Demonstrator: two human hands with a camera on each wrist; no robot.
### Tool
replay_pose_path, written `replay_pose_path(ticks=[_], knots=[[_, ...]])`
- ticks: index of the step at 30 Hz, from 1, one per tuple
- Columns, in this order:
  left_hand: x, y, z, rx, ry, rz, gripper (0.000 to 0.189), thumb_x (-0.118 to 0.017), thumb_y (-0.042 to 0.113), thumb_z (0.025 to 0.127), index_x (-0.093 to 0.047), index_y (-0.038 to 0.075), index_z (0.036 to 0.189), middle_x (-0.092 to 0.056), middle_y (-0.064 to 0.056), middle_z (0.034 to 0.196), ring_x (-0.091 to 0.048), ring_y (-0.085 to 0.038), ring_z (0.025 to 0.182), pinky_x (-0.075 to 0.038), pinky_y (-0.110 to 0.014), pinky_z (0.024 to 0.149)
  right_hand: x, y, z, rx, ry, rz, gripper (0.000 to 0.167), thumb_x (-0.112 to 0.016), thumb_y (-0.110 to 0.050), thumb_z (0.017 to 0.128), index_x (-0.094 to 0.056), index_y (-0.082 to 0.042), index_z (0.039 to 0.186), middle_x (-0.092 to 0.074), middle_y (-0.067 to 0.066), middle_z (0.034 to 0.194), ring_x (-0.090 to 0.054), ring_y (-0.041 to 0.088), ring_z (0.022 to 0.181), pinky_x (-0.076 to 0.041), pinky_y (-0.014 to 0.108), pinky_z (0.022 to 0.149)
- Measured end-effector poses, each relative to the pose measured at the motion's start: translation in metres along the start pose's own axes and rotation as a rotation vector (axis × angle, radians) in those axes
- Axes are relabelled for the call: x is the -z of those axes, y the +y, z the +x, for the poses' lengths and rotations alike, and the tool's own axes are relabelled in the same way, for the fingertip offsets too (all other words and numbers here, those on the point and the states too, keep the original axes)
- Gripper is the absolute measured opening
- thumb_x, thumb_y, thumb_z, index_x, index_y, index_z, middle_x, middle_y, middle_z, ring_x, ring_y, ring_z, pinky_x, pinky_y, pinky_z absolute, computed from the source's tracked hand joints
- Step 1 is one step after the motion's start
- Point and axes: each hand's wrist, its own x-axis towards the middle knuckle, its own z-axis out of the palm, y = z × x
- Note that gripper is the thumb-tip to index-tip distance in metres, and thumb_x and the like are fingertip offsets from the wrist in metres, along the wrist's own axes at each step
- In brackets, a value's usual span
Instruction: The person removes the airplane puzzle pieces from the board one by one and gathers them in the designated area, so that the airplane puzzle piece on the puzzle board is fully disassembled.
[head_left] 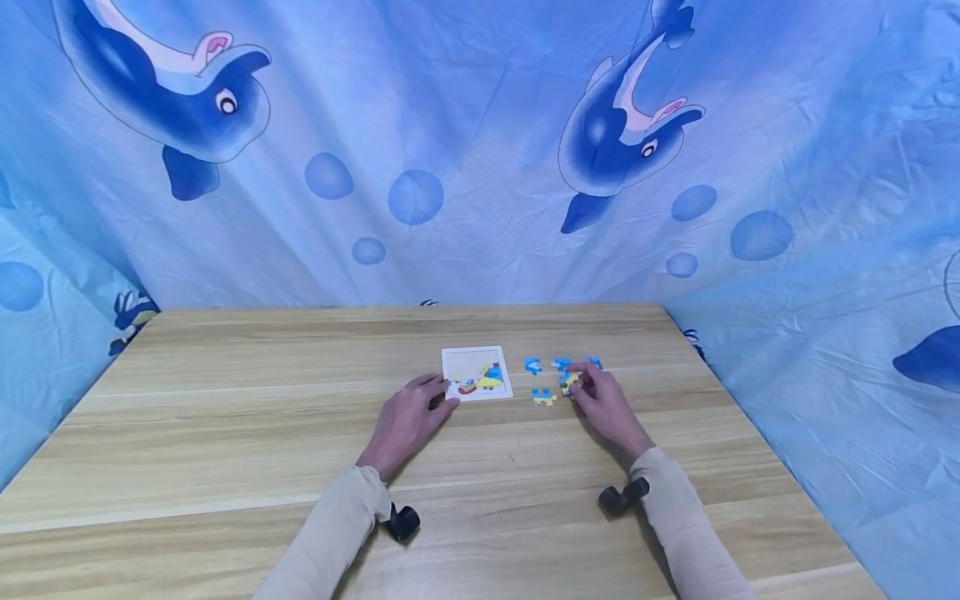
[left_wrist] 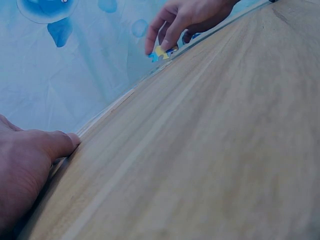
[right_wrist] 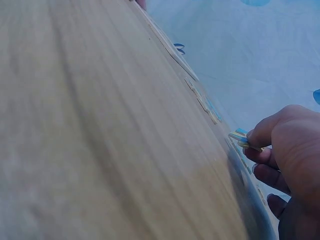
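A square white puzzle tray lies on the table, with part of a colourful picture filled in along its lower right. My left hand rests at the tray's left edge and near corner, its thumb low by the tabletop. My right hand pinches a yellow and blue jigsaw piece between thumb and fingers. In the right wrist view the pinched piece is tilted and raised off the wood. Close by lie a blue piece, another blue piece and a blue-yellow piece.
One more blue piece lies behind my right fingers, partly hidden. The wooden table reaches to a blue curtain printed with dolphins at the back and sides. Small black cameras sit at both wrists.
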Motion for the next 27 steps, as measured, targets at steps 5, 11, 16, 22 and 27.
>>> replay_pose_path(ticks=[5,11,16,22,27], knots=[[0.000,0.000,0.000,-0.001,-0.003,-0.002,0.035,-0.077,0.028,0.095,-0.077,0.003,0.120,-0.069,-0.020,0.128,-0.066,-0.037,0.119,-0.058,-0.053,0.089,0.001,-0.002,-0.003,0.008,-0.007,0.001,0.031,-0.061,0.008,0.098,-0.060,0.009,0.129,-0.059,0.009,0.091,-0.057,0.021,0.081,-0.050,0.026,0.071],[0.000,0.000,0.001,-0.002,0.002,-0.001,0.034,-0.077,0.027,0.095,-0.077,0.002,0.118,-0.069,-0.020,0.128,-0.066,-0.037,0.119,-0.058,-0.052,0.090,0.002,-0.001,-0.007,0.019,-0.008,-0.018,0.031,-0.062,0.007,0.097,-0.062,0.008,0.128,-0.060,0.008,0.090,-0.056,0.020,0.083,-0.050,0.029,0.074],[0.000,0.000,0.001,-0.005,0.003,0.001,0.034,-0.077,0.027,0.095,-0.077,0.002,0.118,-0.069,-0.021,0.127,-0.066,-0.037,0.119,-0.057,-0.053,0.090,0.001,0.002,-0.008,0.014,-0.003,-0.035,0.031,-0.063,0.006,0.097,-0.062,0.007,0.128,-0.061,0.007,0.091,-0.056,0.020,0.084,-0.049,0.031,0.075],[0.001,0.000,0.000,-0.006,-0.004,0.002,0.034,-0.078,0.027,0.095,-0.077,0.003,0.119,-0.069,-0.020,0.128,-0.066,-0.038,0.119,-0.058,-0.053,0.089,0.000,0.004,-0.010,0.000,0.007,-0.055,0.030,-0.064,0.005,0.097,-0.064,0.004,0.127,-0.060,0.007,0.091,-0.055,0.022,0.086,-0.046,0.038,0.080],[0.001,0.000,0.001,-0.004,-0.006,-0.002,0.033,-0.077,0.027,0.096,-0.077,0.004,0.119,-0.069,-0.020,0.128,-0.066,-0.037,0.118,-0.058,-0.053,0.089,0.001,0.003,-0.012,-0.015,0.003,-0.065,0.030,-0.064,0.005,0.097,-0.064,0.003,0.127,-0.059,0.006,0.090,-0.053,0.022,0.086,-0.044,0.039,0.079]])
